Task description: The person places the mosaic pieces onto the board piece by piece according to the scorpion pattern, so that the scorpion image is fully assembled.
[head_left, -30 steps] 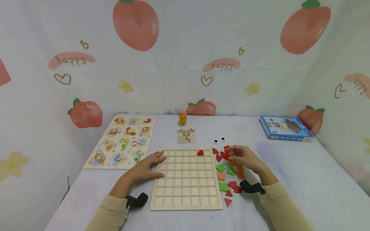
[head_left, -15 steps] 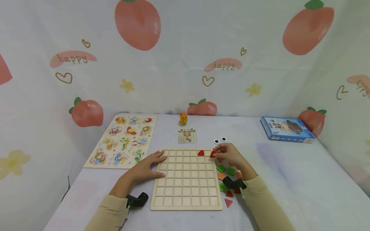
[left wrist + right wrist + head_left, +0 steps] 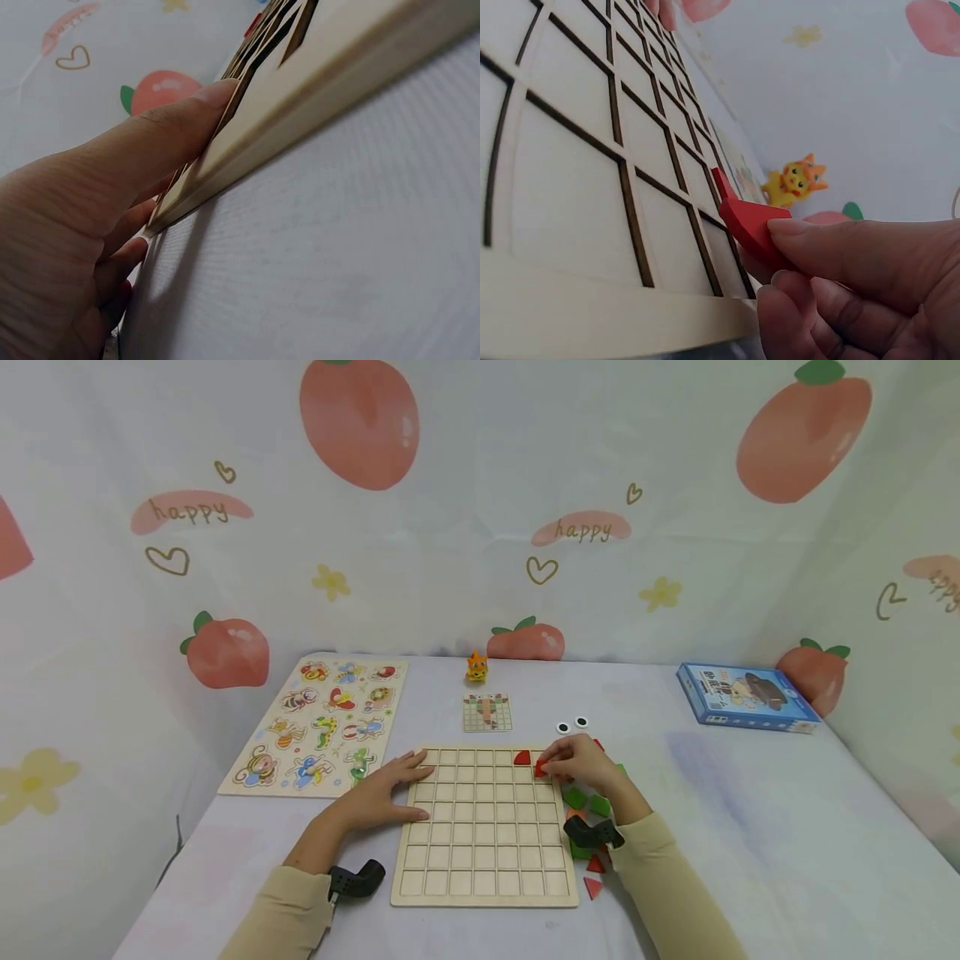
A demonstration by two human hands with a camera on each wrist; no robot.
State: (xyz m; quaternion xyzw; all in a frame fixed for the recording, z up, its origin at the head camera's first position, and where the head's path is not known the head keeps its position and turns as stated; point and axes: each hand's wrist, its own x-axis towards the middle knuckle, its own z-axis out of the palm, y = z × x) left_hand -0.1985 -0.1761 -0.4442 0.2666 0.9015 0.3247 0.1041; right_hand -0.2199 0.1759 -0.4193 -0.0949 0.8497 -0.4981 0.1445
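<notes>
Red piece (image 3: 754, 225) with a curved edge is pinched between the thumb and fingers of the right hand (image 3: 581, 762), over the far right corner of the grid board (image 3: 483, 835); whether it touches the board I cannot tell. Left hand (image 3: 382, 795) rests at the board's left edge, its thumb and fingers spread apart, the thumb lying on the rim.

Just left of the held piece, a red quarter-circle (image 3: 522, 758) lies in the far row of the board, one cell in from the right column. Loose pieces lie right of the board, partly hidden by the right arm: green tiles (image 3: 599, 806) and, nearer, two red triangles (image 3: 595, 863).

Two black-and-white discs (image 3: 563, 727) lie on the table (image 3: 465, 935) beyond the right hand. A small patterned card (image 3: 487, 713) lies past the board's far edge, with an orange and yellow figurine (image 3: 477, 667) standing farther off. To the far left is a puzzle board (image 3: 335, 787) with animal pictures; to the far right, well apart, lies a blue box (image 3: 750, 697). A white backdrop (image 3: 450, 527) printed with peaches, hearts and flowers rises along the far side.
</notes>
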